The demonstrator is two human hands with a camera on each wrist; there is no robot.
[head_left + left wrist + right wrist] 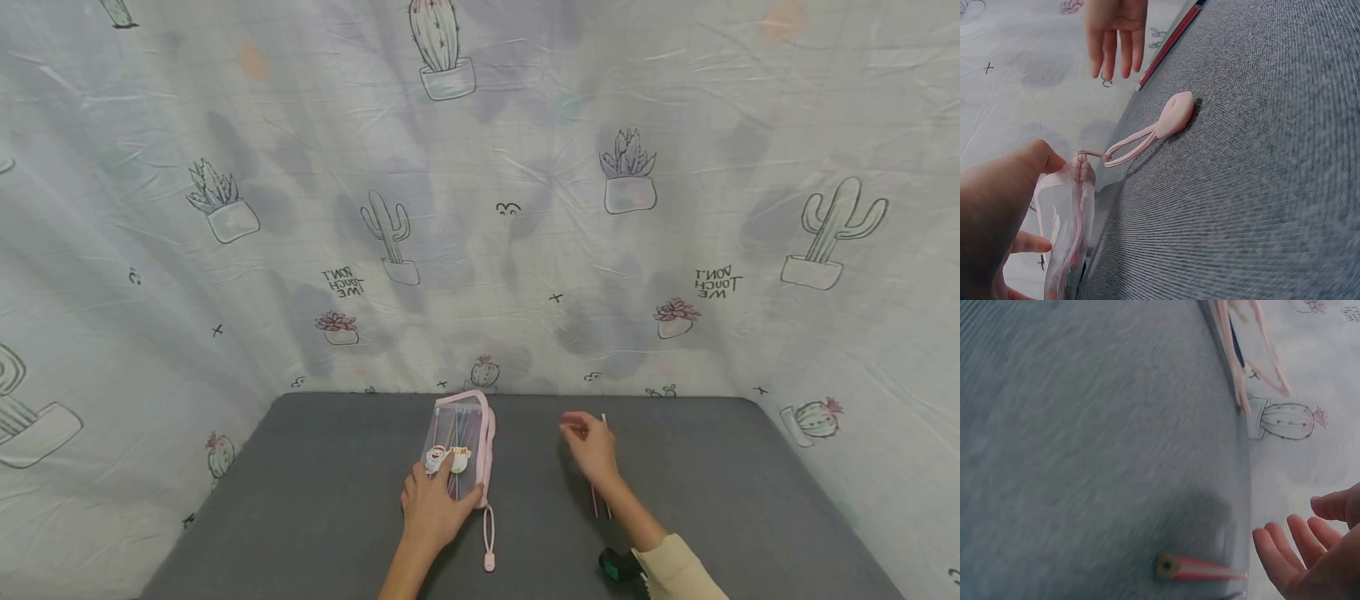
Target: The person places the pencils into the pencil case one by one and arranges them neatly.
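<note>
On my head feed a pale curtain (517,258) printed with potted cacti rises behind the pencil case and runs down both sides of it. Under the case I get the dark grey table (330,475), stretching out to its left and right. The pencil case (489,442) itself lies on that table, clear-sided with pink trim, slim pencils (457,483) showing through its panel; from the right wrist I see its pink edges standing apart at the far end. My left hand (433,504) lies over the near half of the case and grips it, thumb at the pink zip side, fingers across the clear face and opposite edge. My right hand (592,450), in a cream sleeve (678,571), hangs well to the right of the case, fingers loosely bent and holding nothing. Beneath it, also right of the case, two loose pencils (595,502) lie on the table, one striped red and white. Nearer me than the case and to its right, by the cuff, sits a black-and-green object (617,567) I can't identify. A pink loop pull (490,562) trails from the case's near corner, and two cartoon stickers (461,459) decorate its face.
</note>
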